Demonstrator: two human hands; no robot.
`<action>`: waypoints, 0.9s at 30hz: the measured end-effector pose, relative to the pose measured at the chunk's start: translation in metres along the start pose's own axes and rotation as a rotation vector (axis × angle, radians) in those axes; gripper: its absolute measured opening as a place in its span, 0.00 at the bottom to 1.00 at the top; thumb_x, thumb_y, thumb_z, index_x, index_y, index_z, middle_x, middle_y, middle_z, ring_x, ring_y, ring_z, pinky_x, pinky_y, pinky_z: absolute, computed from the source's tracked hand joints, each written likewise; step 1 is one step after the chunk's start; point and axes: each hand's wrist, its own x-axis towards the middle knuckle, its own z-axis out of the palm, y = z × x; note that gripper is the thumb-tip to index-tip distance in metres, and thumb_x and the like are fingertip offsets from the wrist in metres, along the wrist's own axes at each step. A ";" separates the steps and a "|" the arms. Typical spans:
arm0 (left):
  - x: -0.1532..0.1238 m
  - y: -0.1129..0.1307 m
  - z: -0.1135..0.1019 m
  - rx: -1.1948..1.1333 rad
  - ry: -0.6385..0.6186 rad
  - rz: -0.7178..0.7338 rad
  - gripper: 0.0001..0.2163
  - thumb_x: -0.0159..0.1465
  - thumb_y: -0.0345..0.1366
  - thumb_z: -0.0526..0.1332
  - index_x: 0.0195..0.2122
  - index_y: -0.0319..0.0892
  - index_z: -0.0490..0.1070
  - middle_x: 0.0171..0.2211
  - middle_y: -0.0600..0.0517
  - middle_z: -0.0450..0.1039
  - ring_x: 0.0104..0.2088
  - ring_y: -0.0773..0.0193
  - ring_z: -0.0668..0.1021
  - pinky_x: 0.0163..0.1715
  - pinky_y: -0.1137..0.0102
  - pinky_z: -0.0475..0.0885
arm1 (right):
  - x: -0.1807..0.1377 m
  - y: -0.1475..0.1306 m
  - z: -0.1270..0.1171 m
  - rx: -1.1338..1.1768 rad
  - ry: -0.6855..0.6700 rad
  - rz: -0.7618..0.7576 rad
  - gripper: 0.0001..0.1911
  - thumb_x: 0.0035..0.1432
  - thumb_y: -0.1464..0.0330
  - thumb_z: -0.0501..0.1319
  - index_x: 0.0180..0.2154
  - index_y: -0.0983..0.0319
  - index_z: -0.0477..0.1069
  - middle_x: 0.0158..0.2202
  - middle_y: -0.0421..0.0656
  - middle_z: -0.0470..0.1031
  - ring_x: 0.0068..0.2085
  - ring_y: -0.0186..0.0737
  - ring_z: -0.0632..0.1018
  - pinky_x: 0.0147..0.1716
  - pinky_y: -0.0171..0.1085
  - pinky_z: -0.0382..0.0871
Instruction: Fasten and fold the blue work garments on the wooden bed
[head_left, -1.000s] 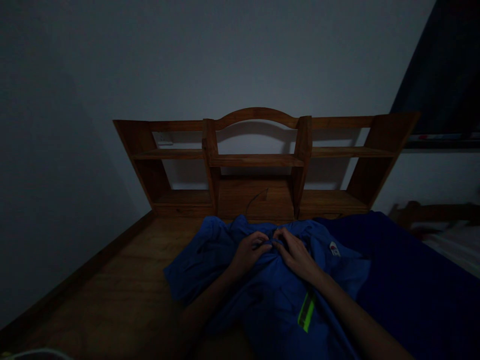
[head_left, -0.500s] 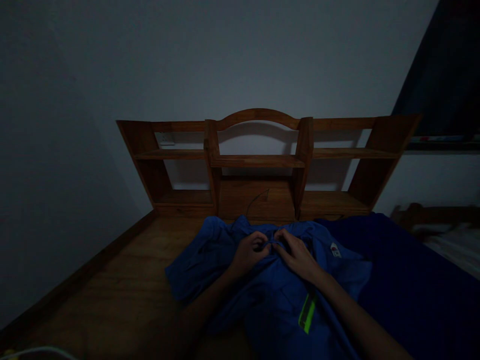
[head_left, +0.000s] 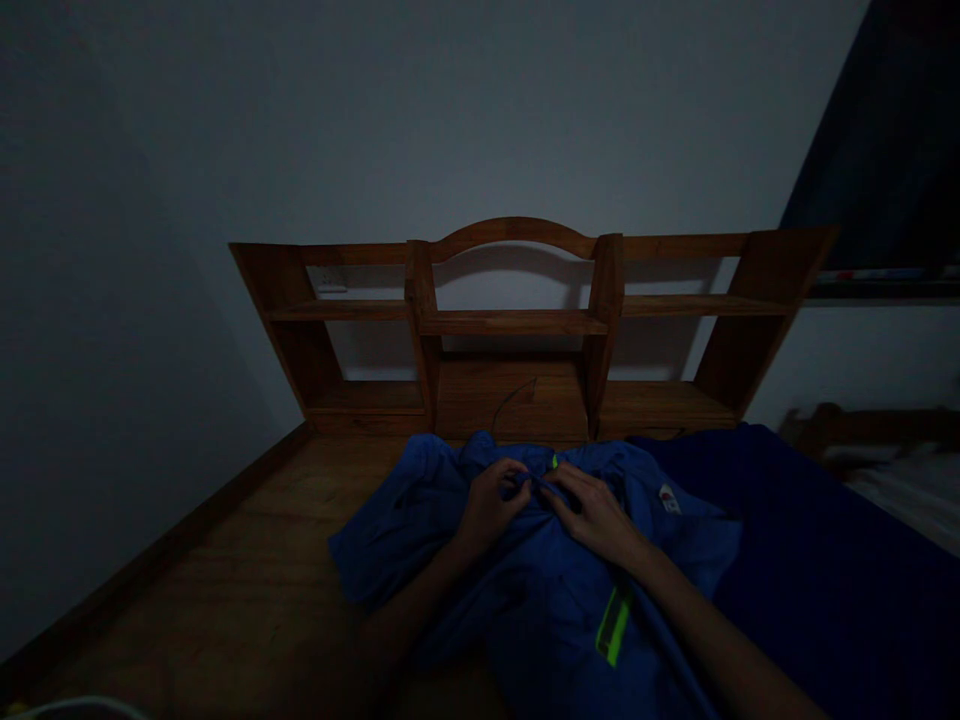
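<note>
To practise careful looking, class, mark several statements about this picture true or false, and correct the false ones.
1. The left hand and right hand both grip the blue garment. True.
2. The hands are wide apart. False: they are close together.
3. The garment's lower bright strip is red. False: it is yellow-green.
4. A wooden shelf unit stands beyond the garment. True.
5. The white badge lies left of both hands. False: it lies to their right.

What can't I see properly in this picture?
- Head view: the pinched bit of the blue garment, partly hidden by the left grip and right grip.
- Head view: writing on the pale patch, too small.
- Head view: the pale curved thing, cut off by the bottom edge.
</note>
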 end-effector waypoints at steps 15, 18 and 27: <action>-0.001 -0.005 0.002 0.059 -0.031 0.072 0.09 0.59 0.38 0.59 0.40 0.44 0.66 0.39 0.53 0.70 0.40 0.65 0.74 0.41 0.71 0.70 | 0.001 -0.008 -0.005 -0.015 -0.012 -0.012 0.12 0.63 0.71 0.49 0.45 0.58 0.66 0.39 0.43 0.70 0.41 0.38 0.72 0.42 0.37 0.66; -0.002 -0.005 0.002 0.077 -0.015 0.082 0.08 0.60 0.37 0.59 0.40 0.44 0.66 0.39 0.53 0.71 0.40 0.65 0.74 0.41 0.71 0.70 | 0.001 -0.009 -0.007 -0.008 -0.017 -0.013 0.13 0.62 0.72 0.50 0.46 0.58 0.66 0.40 0.43 0.69 0.42 0.38 0.72 0.42 0.37 0.66; -0.003 -0.004 0.003 0.148 0.007 0.074 0.07 0.60 0.36 0.58 0.40 0.44 0.67 0.36 0.54 0.71 0.36 0.67 0.74 0.39 0.72 0.70 | 0.000 -0.007 -0.005 -0.017 -0.003 -0.015 0.13 0.61 0.72 0.51 0.47 0.58 0.66 0.43 0.43 0.69 0.44 0.38 0.72 0.45 0.38 0.66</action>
